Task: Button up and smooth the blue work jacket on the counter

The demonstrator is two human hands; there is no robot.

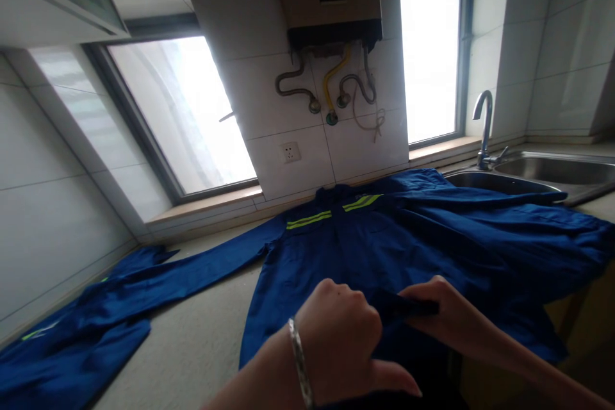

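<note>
Both grips are closed on the near hem of the blue work jacket (408, 237). The left hand (336, 333), wearing a bracelet (300, 362), is bunched into a fist around the cloth, and the right hand (449, 320) pinches a dark fold just beside it. The jacket lies spread on the tabletop (202, 339), left of the sink (552, 170). Its far edge reaches the sink's near rim, and one sleeve (206, 269) stretches away from the sink.
</note>
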